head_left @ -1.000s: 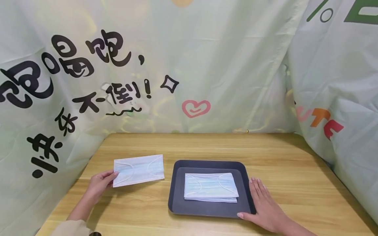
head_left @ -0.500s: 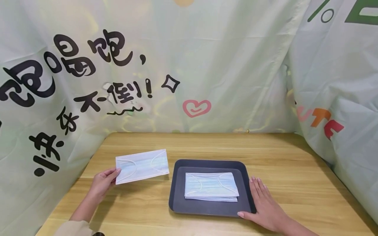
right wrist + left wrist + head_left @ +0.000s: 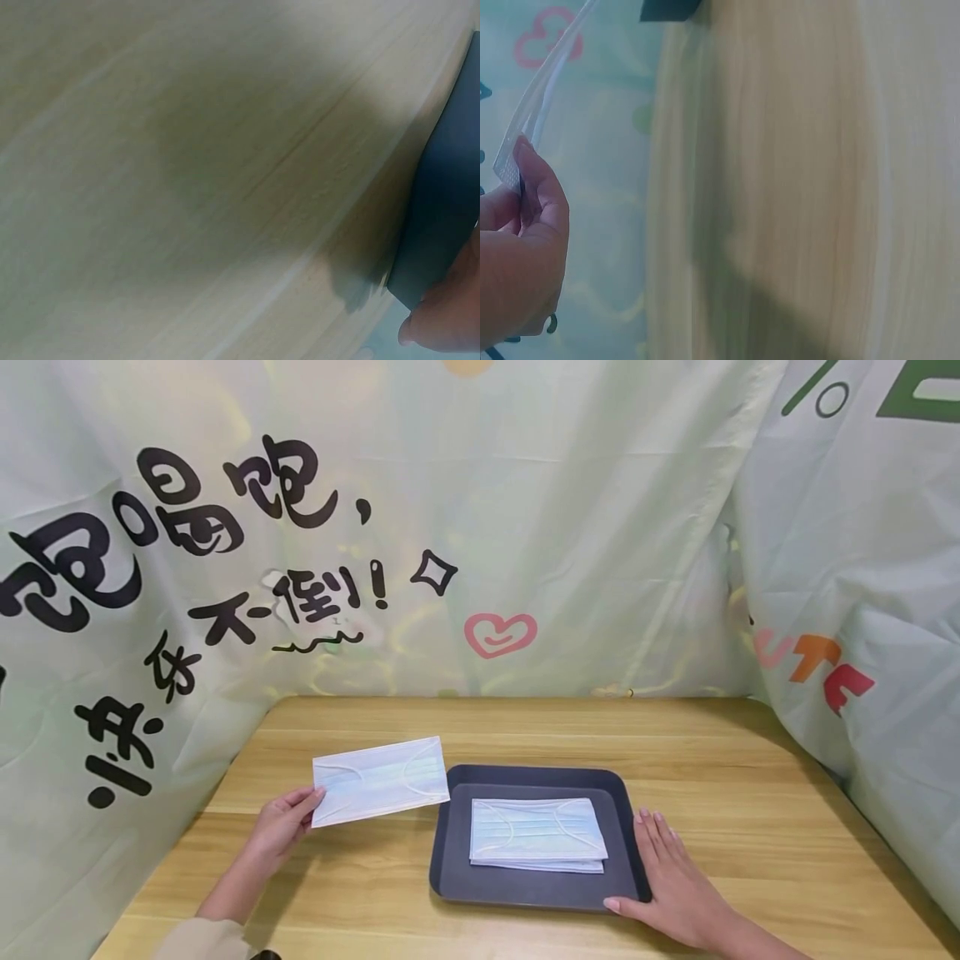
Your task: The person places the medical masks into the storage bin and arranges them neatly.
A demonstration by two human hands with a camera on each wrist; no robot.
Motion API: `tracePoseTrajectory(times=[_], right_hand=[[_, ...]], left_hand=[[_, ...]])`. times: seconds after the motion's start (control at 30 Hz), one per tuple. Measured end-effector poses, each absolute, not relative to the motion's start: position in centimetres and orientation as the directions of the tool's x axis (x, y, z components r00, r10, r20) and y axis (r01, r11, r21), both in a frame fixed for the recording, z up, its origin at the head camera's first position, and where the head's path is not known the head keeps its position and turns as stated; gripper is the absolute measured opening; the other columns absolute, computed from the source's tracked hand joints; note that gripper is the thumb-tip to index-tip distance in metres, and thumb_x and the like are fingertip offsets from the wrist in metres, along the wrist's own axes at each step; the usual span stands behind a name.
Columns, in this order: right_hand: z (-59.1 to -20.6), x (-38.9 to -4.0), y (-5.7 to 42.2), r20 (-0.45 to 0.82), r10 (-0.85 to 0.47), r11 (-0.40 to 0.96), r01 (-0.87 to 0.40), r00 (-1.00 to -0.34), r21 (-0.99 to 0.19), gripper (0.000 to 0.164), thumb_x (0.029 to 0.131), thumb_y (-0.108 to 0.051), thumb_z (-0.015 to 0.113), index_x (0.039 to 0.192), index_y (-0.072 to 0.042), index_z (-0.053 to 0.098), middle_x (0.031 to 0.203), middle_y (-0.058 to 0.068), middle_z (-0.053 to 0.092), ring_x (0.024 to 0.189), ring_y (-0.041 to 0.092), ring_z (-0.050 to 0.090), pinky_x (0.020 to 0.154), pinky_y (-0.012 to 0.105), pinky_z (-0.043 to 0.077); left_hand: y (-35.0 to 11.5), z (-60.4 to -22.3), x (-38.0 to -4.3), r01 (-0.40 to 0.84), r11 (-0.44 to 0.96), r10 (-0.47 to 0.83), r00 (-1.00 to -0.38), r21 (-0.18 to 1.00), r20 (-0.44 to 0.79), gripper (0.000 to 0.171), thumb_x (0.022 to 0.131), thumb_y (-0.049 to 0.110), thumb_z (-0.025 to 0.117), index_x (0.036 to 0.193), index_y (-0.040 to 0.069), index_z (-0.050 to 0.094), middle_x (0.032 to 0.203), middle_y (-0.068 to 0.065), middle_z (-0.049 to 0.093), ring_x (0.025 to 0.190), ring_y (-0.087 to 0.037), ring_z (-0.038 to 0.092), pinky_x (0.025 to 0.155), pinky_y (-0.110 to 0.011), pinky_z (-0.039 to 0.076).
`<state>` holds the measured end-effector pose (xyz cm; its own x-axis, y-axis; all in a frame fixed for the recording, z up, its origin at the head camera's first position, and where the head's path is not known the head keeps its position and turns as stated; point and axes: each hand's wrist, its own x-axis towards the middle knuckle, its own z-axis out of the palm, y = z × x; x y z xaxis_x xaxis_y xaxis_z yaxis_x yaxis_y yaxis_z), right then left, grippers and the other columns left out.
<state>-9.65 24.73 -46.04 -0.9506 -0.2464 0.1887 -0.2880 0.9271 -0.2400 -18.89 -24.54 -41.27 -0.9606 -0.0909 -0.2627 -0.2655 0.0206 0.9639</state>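
Observation:
In the head view my left hand (image 3: 279,828) pinches a pale blue face mask (image 3: 380,782) by its left end, between thumb and fingers. The mask is lifted over the table, slightly tilted, its right end by the tray's upper left corner. The left wrist view shows the same mask (image 3: 540,109) nearly edge-on above the hand (image 3: 525,240). Inside the dark grey tray (image 3: 459,878) lies a small stack of face masks (image 3: 536,831) with white ear loops. My right hand (image 3: 678,889) rests against the tray's right edge, fingers straight and thumb at the lower right corner.
A wooden table (image 3: 360,893) carries the tray. Printed cloth (image 3: 570,543) hangs behind the table and along both sides. In the right wrist view the tray's outer wall (image 3: 442,187) stands beside the bare wood.
My left hand has carried the mask to the right and slightly up, toward the tray. The right hand, the tray and the stacked masks stay where they were.

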Motion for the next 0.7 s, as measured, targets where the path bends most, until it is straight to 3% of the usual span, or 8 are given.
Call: tracePoseTrajectory(times=[0.4,0.7], right_hand=[[-46.2,-9.6,24.8,0.232,-0.254,0.926,-0.305,-0.939,-0.221,0.106,0.072,-0.062,0.064,0.139,0.012,0.027,0.146,0.031,0.026,0.143,0.035,0.011,0.103,0.009,-0.021],[-46.1,-9.7,24.7,0.204,-0.248,0.927,-0.293,-0.947,-0.234,0.107,0.073,-0.063,0.064,0.140,0.012,0.027,0.147,0.031,0.025,0.140,0.040,0.017,0.101,0.008,-0.022]], left_hand=[[-20.7,-42.3,-19.0,-0.280,-0.031,-0.019,-0.960,0.960,-0.280,0.015,0.095,0.014,0.052,0.085,0.017,0.062,0.066,0.013,0.060,0.058,0.002,0.052,0.052,-0.011,0.039],[-17.5,-43.2,-18.7,-0.305,-0.114,0.083,-0.951,0.945,-0.297,0.012,0.095,0.009,0.050,0.095,0.006,0.061,0.075,0.007,0.064,0.069,-0.003,0.061,0.062,-0.013,0.050]])
